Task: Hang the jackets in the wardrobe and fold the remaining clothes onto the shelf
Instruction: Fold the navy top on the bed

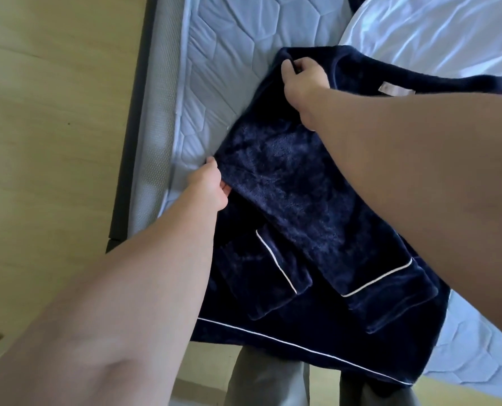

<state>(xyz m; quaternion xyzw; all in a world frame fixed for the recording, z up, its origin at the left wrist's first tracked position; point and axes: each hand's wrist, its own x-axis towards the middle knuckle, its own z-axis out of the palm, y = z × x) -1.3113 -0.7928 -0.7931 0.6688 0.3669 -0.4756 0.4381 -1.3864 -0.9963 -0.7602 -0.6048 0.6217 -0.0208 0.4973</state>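
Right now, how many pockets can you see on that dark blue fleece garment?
2 in view: one pocket low on the garment, beside the left forearm; the other pocket to its right, near the right forearm. Folds may hide more.

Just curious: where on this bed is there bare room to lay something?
Bare mattress runs between the navy garment and the bed's left edge, plus a patch lower right. Crowded: garment gripped by left hand and right hand; white bedding top right.
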